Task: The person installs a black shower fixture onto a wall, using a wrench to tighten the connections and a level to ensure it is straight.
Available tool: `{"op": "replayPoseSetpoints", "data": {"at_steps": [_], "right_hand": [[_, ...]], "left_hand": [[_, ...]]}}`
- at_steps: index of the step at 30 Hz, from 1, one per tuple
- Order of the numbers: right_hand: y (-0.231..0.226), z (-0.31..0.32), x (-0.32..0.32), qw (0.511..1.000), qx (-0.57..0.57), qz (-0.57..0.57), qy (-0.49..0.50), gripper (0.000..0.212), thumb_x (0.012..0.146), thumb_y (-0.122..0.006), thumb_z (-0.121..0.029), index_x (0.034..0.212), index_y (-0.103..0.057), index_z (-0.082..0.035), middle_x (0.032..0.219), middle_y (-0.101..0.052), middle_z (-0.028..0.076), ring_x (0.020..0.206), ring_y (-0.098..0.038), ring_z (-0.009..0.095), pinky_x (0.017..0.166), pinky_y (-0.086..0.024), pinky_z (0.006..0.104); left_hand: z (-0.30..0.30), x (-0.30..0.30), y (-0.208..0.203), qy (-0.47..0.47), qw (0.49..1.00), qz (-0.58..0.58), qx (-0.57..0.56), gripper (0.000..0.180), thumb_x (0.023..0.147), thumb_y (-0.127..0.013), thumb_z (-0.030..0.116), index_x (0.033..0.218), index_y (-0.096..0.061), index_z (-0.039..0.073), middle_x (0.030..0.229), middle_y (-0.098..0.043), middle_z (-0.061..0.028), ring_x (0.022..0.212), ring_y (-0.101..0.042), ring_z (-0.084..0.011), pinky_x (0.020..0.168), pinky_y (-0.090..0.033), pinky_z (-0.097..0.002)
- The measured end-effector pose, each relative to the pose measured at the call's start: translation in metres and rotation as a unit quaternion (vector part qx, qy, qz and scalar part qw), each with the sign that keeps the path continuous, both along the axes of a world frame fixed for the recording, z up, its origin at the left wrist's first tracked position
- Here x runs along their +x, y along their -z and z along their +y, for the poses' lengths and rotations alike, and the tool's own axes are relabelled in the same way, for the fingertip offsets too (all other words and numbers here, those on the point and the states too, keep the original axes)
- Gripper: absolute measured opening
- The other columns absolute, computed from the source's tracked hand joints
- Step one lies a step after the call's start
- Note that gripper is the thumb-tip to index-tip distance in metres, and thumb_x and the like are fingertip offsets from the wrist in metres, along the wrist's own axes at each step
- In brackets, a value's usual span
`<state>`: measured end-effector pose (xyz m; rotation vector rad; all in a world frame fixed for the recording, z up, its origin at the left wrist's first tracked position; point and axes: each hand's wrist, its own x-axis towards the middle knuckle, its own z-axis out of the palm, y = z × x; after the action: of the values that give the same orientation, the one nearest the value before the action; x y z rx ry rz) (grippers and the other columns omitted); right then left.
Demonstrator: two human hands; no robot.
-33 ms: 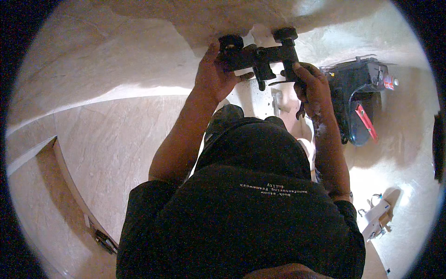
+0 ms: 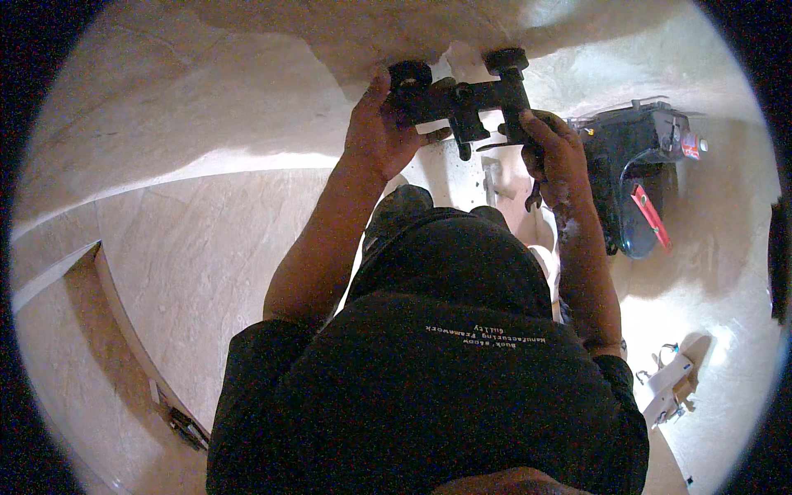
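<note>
Beige stone-look surface beyond; black fitting gripped between both hands.

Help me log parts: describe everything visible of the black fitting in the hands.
The black fitting looks dark throughout, metal or plastic unclear. A crossbar joins two sides with round ends at the far edge; a short piece juts from its middle toward the near side. It sits crosswise, the left hand gripping its left side, the right hand its right.
</note>
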<state>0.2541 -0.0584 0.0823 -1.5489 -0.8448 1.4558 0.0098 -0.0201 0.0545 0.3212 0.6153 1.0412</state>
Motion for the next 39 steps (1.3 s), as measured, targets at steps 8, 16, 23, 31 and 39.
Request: {"op": "replayPoseSetpoints", "data": {"at_steps": [8,16,23,31,39], "right_hand": [[-0.006,0.000,-0.005,1.000,0.003,0.006,-0.002,0.034,0.093,-0.065,-0.027,0.111,-0.064,0.001,0.081,-0.069,0.004,0.047,-0.038,0.002,0.041,-0.028,0.0186],[-0.002,0.002,0.000,0.999,0.007,-0.020,-0.024,0.038,0.093,-0.065,-0.031,0.109,-0.063,0.004,0.089,-0.072,0.008,0.045,-0.041,0.004,0.040,-0.030,0.0211],[0.011,0.011,0.016,0.978,0.102,-0.176,0.049,0.042,0.090,-0.069,-0.040,0.102,-0.070,0.001,0.085,-0.071,0.010,0.049,-0.052,0.008,0.044,-0.039,0.0241],[-0.001,0.062,0.007,0.986,0.089,-0.139,0.022,0.049,0.079,-0.081,-0.036,0.101,-0.069,0.006,0.062,-0.053,-0.003,0.047,-0.037,0.003,0.044,-0.026,0.0210],[-0.009,0.070,-0.014,0.982,0.104,-0.156,-0.010,0.055,0.075,-0.085,-0.032,0.106,-0.065,0.009,0.096,-0.071,0.015,0.082,-0.067,0.018,0.075,-0.054,0.0286]], "left_hand": [[0.004,0.001,0.017,-0.011,0.999,-0.048,0.005,0.053,0.089,-0.061,0.052,0.128,-0.055,0.016,0.130,-0.059,-0.0111,0.125,-0.052,-0.0333,0.099,-0.037,-0.0648],[0.005,0.002,0.011,-0.007,0.994,-0.110,-0.006,0.039,0.090,-0.064,0.043,0.118,-0.061,0.015,0.124,-0.065,-0.0116,0.121,-0.056,-0.0322,0.101,-0.031,-0.0605],[0.004,-0.001,0.007,0.003,0.994,-0.111,-0.022,0.048,0.089,-0.065,0.043,0.124,-0.057,0.011,0.126,-0.062,-0.0153,0.126,-0.053,-0.0350,0.106,-0.027,-0.0680],[0.004,0.000,0.009,-0.001,0.999,-0.027,-0.016,0.051,0.096,-0.052,0.051,0.134,-0.051,0.018,0.136,-0.056,-0.0117,0.131,-0.049,-0.0305,0.109,-0.027,-0.0646],[0.005,-0.001,0.012,-0.006,0.998,-0.065,-0.018,0.046,0.095,-0.058,0.044,0.129,-0.053,0.013,0.130,-0.060,-0.0134,0.129,-0.051,-0.0313,0.108,-0.028,-0.0634]]}}
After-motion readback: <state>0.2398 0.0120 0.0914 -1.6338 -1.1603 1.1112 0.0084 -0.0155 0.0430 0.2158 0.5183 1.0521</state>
